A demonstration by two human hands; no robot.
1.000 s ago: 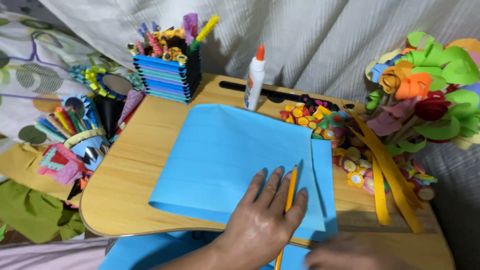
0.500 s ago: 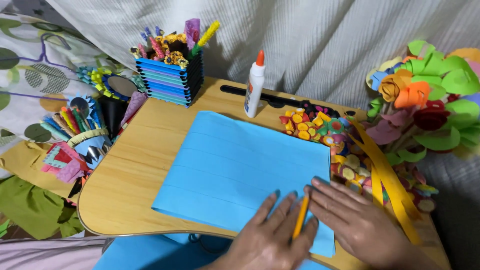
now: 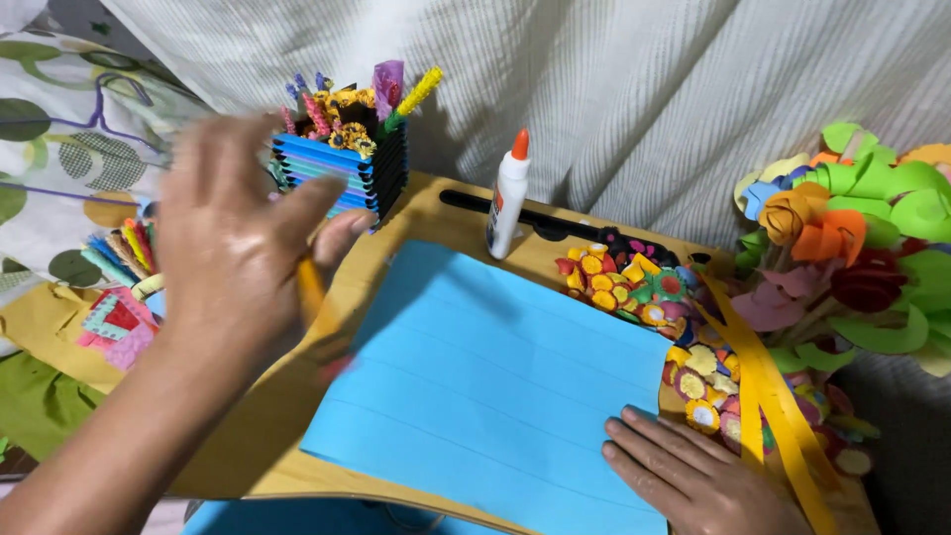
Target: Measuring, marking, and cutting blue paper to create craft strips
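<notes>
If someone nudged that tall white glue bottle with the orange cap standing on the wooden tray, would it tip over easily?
Probably. The tall white glue bottle with the orange cap stands upright on a narrow base, so a sideways nudge would likely topple it. It looks like light plastic, so it should lift easily. Once down, its rounded body might roll across the smooth wooden tray.

Two hands are in view: the left hand (image 3: 233, 248) and the right hand (image 3: 693, 476). There is one yellow pencil (image 3: 311, 289), one blue paper sheet (image 3: 495, 386), one glue bottle (image 3: 507, 198), one striped holder (image 3: 342, 168), and perhaps two yellow paper strips (image 3: 768, 396), though they overlap.
</notes>
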